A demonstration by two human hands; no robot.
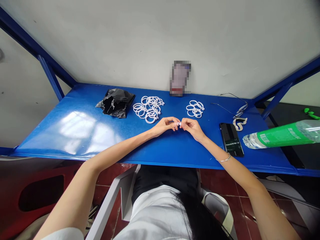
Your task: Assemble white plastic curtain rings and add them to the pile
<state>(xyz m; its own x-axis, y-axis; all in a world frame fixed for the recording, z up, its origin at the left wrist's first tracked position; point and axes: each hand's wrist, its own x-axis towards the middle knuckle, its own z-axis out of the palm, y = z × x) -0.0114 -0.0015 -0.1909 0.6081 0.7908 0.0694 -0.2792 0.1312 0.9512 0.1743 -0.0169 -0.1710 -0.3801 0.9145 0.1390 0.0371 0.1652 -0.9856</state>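
Observation:
Over the middle of the blue table, my left hand point(167, 125) and my right hand point(192, 128) meet fingertip to fingertip. Both are closed in a pinch on a small white plastic piece point(179, 124); fingers cover most of it, so its full shape is hidden. Beyond my left hand lies a larger pile of white plastic rings point(149, 108), each with a small knob or eyelet. A smaller group of similar rings point(195, 109) rests just beyond my right hand.
A crumpled black plastic bag point(116, 102) sits left of the rings. A blurred phone-like object point(179, 78) leans on the wall. To the right are eyeglasses point(241, 110), a white-framed item point(240, 124), a black phone point(231, 140) and a green-labelled bottle point(285, 135) on the blue table point(75, 133).

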